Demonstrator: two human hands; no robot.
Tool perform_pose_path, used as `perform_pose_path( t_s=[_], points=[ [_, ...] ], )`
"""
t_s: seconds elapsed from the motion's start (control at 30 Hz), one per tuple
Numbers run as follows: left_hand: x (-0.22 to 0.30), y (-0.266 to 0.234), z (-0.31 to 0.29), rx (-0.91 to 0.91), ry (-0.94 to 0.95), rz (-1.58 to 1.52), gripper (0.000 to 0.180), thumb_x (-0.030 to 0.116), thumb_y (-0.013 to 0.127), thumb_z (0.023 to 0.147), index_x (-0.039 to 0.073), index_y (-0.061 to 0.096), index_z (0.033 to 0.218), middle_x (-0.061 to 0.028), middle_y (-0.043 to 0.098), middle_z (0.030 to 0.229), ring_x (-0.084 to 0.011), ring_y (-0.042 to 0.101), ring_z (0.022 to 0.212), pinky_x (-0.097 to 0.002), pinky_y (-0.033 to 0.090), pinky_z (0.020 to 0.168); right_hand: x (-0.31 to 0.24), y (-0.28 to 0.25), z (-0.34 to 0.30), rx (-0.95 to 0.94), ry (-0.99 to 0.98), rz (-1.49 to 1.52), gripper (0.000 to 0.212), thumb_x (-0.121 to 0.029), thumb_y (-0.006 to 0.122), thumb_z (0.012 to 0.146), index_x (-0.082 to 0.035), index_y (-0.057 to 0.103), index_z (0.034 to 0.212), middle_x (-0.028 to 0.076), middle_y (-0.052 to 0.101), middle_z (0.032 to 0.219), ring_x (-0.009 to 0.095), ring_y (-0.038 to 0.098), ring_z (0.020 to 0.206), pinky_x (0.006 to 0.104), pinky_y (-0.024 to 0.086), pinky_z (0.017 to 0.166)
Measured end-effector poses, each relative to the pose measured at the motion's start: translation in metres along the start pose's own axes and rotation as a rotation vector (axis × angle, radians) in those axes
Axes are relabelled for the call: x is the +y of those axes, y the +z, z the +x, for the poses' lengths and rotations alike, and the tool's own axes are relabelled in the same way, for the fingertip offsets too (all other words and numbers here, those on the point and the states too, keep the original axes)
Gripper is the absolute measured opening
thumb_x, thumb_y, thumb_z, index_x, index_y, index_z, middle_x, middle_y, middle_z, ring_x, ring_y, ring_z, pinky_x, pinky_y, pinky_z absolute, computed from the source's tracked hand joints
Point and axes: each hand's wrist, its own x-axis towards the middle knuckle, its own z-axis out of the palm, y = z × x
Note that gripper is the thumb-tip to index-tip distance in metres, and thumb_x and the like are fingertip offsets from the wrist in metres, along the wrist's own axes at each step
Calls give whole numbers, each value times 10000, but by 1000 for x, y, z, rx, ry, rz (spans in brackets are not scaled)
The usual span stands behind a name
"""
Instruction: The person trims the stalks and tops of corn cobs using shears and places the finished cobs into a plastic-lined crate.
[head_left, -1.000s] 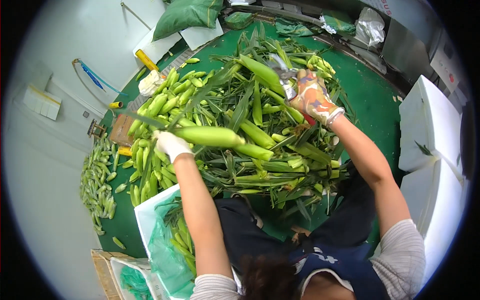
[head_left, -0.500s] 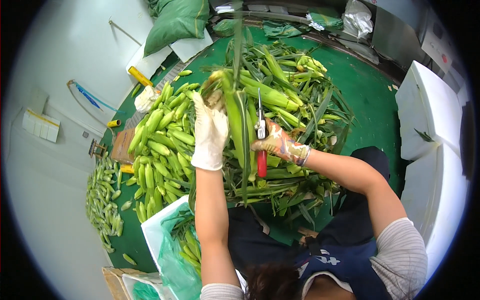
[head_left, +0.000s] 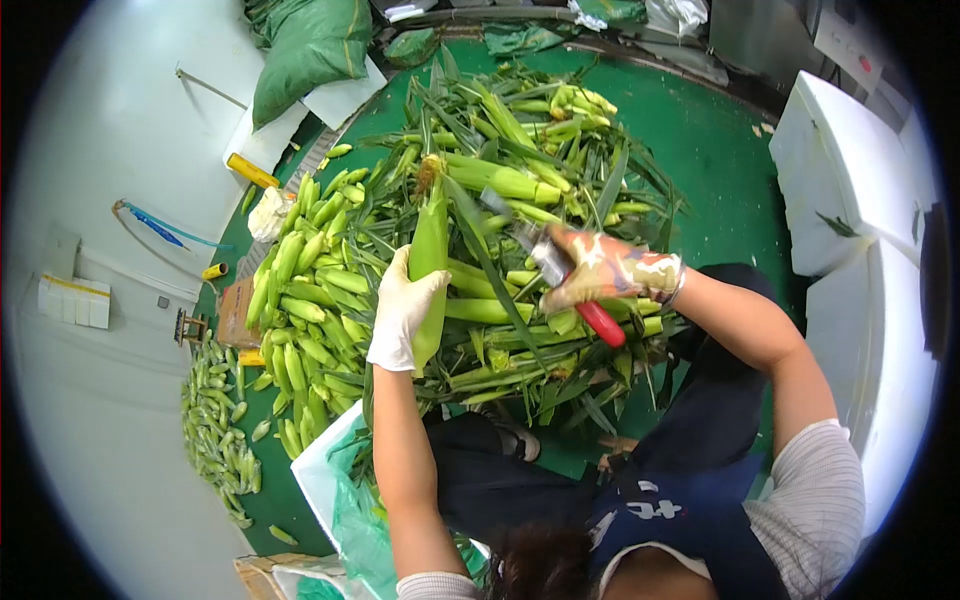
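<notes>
My left hand [head_left: 403,310], in a white glove, is closed around a green-husked ear of corn [head_left: 431,235]. The ear stands nearly upright, brown silk at its top end, with a long leaf hanging off to its right. To the right, my right hand [head_left: 605,268], in a camouflage-patterned glove, grips a red-handled cutting tool [head_left: 603,325]. Its metal front end points up and left, blurred by motion and apart from the ear. Under and beyond both hands lies a big heap of corn ears and leaves [head_left: 510,180].
Left of the heap is a pile of trimmed ears [head_left: 310,285]; smaller wrapped-looking pieces [head_left: 215,430] lie along the wall. A white foam box [head_left: 318,485] with a green liner stands by my left forearm. White foam boxes [head_left: 850,170] stack at right. A green sack [head_left: 315,60] rests at far left.
The ear is now upright in my left hand, gripped lower down, with its silk end showing. My right hand has moved right, and the tool has tilted left and away from the ear.
</notes>
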Motion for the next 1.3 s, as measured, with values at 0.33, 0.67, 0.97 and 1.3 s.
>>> perform_pose_path(
  t_s=[0.33,0.67,0.97,1.3],
  points=[
    [8,3,-41,-287,-123,-178,547,71,658,672,11,518,1198,-39,605,1010,-127,552,865,-243,443,794,57,27,40,-324,-145,427,582,-368,726,706,48,511,1052,101,541,863,176,513,781,291,441,667],
    [-27,-19,-36,-419,-86,-609,657,198,661,586,-46,487,1171,-175,622,874,-246,626,714,-327,534,687,68,-3,50,-71,-101,633,282,-275,678,761,-19,583,833,58,579,686,116,539,542,267,450,461],
    [-45,9,-39,-795,-53,-1257,703,316,677,618,-86,456,1151,-216,599,827,-277,616,666,-332,530,603,25,44,25,-489,-24,433,379,-140,719,750,-56,470,1022,-9,462,875,94,460,817,246,408,731],
    [-25,-30,-78,-549,-349,-1176,573,364,527,758,-68,496,1134,-191,616,838,-269,618,677,-335,527,618,48,19,74,56,123,926,183,-243,624,800,-78,545,794,1,521,604,102,467,474,239,419,466]
  ],
)
